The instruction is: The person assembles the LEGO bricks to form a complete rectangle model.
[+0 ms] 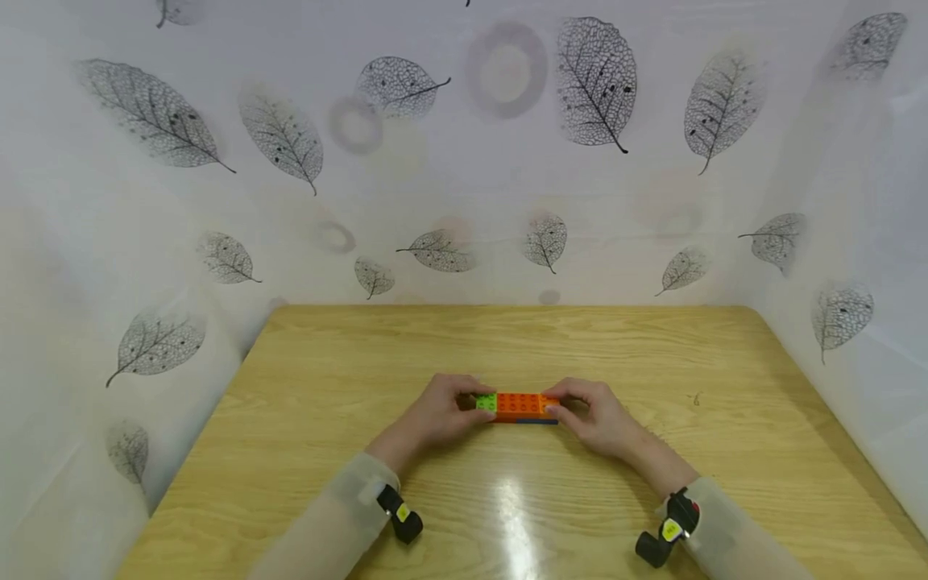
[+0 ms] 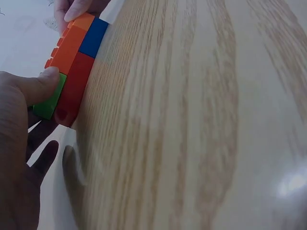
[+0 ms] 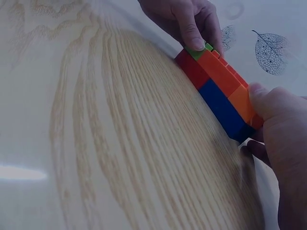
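Two layers of toy building bricks form a low bar on the table. On top sit a green brick (image 1: 486,401) at the left, an orange-red brick (image 1: 518,403) in the middle and a lighter orange brick (image 3: 243,101) at the right. Beneath them lie a red brick (image 2: 76,88) and a blue brick (image 3: 223,111), end to end. My left hand (image 1: 444,412) pinches the green brick between thumb and fingers. At the other end, my right hand (image 1: 600,417) pinches the lighter orange brick, its fingers partly hidden behind the bar.
The wooden table (image 1: 377,346) extends around the bricks, with a bright reflection near its front. White sheeting with a leaf print (image 1: 435,177) stands behind and at both sides. A small camera (image 1: 400,514) is strapped to the left wrist, another camera (image 1: 667,528) to the right.
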Demonstrator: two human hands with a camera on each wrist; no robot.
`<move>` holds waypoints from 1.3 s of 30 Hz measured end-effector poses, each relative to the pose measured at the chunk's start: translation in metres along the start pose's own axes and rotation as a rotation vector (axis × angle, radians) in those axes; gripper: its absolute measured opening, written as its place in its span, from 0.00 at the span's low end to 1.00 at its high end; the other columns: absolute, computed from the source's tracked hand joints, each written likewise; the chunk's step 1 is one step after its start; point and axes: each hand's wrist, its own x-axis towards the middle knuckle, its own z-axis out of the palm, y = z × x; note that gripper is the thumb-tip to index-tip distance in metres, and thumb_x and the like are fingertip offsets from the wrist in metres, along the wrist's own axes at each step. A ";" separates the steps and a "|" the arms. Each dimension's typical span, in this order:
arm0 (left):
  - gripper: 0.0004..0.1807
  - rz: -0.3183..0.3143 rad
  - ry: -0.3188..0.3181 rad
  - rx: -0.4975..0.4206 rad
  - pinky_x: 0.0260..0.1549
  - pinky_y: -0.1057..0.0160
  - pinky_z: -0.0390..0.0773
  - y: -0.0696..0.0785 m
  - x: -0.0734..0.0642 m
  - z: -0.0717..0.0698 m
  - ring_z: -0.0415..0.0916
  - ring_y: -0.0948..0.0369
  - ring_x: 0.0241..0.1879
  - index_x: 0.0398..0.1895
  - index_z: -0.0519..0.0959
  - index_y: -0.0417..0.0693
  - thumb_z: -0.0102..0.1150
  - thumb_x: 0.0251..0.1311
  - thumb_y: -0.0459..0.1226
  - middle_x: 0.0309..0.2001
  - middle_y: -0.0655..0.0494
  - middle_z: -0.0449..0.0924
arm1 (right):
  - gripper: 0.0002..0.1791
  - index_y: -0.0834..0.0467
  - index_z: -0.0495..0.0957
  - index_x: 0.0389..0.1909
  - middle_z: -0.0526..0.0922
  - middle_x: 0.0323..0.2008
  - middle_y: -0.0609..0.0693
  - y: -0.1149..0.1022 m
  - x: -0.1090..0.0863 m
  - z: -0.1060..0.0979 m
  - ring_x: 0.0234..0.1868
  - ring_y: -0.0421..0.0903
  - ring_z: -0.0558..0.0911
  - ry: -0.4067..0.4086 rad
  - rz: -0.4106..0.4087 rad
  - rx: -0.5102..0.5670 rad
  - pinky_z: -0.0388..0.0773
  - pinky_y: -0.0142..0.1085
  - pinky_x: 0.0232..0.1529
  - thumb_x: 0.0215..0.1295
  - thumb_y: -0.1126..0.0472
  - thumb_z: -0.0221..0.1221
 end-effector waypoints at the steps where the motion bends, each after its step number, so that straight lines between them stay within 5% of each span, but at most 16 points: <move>1: 0.19 0.004 0.009 0.010 0.57 0.56 0.80 -0.001 0.000 0.001 0.83 0.61 0.49 0.56 0.89 0.50 0.77 0.63 0.40 0.51 0.56 0.88 | 0.13 0.58 0.87 0.52 0.89 0.46 0.47 0.000 0.000 0.000 0.46 0.45 0.87 0.000 0.005 0.001 0.84 0.35 0.49 0.70 0.73 0.67; 4: 0.18 -0.006 0.023 0.007 0.63 0.54 0.76 0.000 0.000 0.004 0.82 0.60 0.53 0.55 0.90 0.50 0.78 0.62 0.40 0.50 0.57 0.89 | 0.13 0.58 0.86 0.51 0.89 0.46 0.48 0.001 -0.002 0.000 0.45 0.45 0.87 0.002 0.009 -0.014 0.84 0.36 0.49 0.69 0.73 0.67; 11: 0.18 -0.055 0.021 -0.018 0.49 0.59 0.81 0.001 0.000 0.008 0.80 0.63 0.43 0.55 0.90 0.50 0.79 0.61 0.39 0.47 0.60 0.87 | 0.15 0.59 0.86 0.51 0.89 0.45 0.51 0.002 -0.004 0.002 0.45 0.47 0.87 0.022 -0.011 -0.033 0.85 0.39 0.48 0.67 0.75 0.68; 25: 0.18 -0.072 -0.016 -0.011 0.46 0.62 0.80 0.001 -0.003 0.005 0.79 0.65 0.42 0.55 0.89 0.52 0.78 0.62 0.42 0.45 0.65 0.87 | 0.12 0.57 0.87 0.51 0.89 0.45 0.47 -0.002 -0.006 0.002 0.46 0.44 0.87 0.007 0.022 -0.017 0.83 0.34 0.51 0.71 0.71 0.67; 39: 0.20 -0.092 -0.006 -0.017 0.66 0.56 0.73 -0.001 -0.004 0.002 0.78 0.61 0.61 0.59 0.88 0.54 0.76 0.64 0.44 0.58 0.59 0.86 | 0.12 0.58 0.87 0.52 0.89 0.46 0.47 0.000 -0.002 -0.001 0.46 0.44 0.87 -0.003 0.028 -0.009 0.83 0.34 0.51 0.71 0.71 0.67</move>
